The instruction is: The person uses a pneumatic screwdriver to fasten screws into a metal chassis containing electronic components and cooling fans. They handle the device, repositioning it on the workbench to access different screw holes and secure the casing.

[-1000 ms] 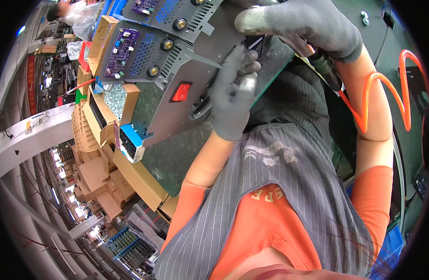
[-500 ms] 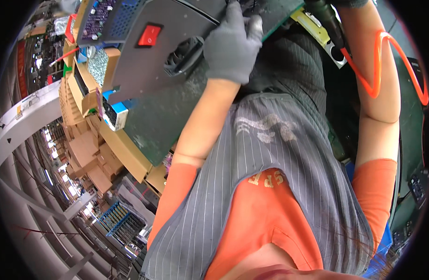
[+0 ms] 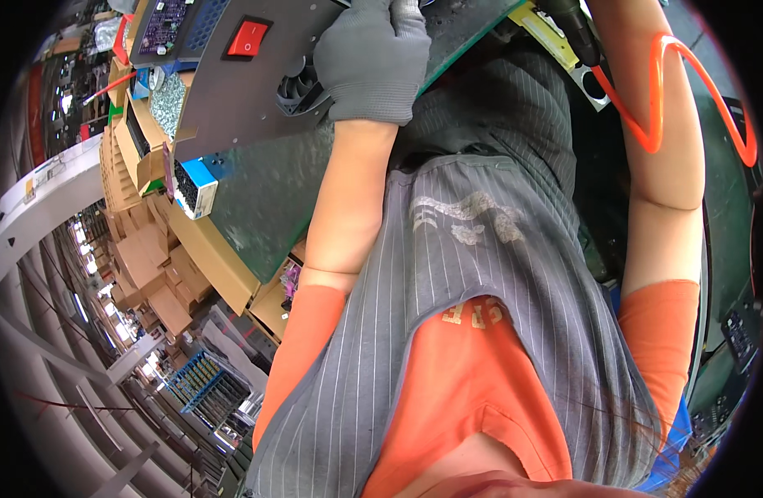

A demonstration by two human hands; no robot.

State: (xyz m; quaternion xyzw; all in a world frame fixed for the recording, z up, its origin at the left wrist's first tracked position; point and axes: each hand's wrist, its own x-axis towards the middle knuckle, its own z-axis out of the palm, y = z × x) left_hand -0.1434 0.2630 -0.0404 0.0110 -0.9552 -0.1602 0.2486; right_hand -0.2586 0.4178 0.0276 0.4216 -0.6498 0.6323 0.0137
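Note:
My left hand [image 3: 371, 62], in a grey knit glove, lies over the right part of a dark grey panel [image 3: 224, 108], beside a black fan [image 3: 300, 87] set in it. The fingers bend in toward the thumb near the top edge, and whatever they grip is hidden. A red rocker switch [image 3: 248, 38] sits on the panel to the left of the fan. Of my right arm only the forearm [image 3: 647, 91] shows; the hand is beyond the upper edge. Near that arm hangs a black cylindrical tool [image 3: 570, 29] with an orange coiled hose [image 3: 653, 124].
A dark green worktop [image 3: 265, 207] lies under the panel. At the left are a purple circuit board [image 3: 164, 29], an open carton with small metal parts [image 3: 167, 108], a blue and white box [image 3: 195, 187] and stacked cardboard boxes [image 3: 149, 249]. A yellow-green part [image 3: 543, 37] lies by the tool.
My left hand has moved left over the panel and up, covering part of the fan. The whole view has shifted slightly. My right glove has slipped out past the upper edge.

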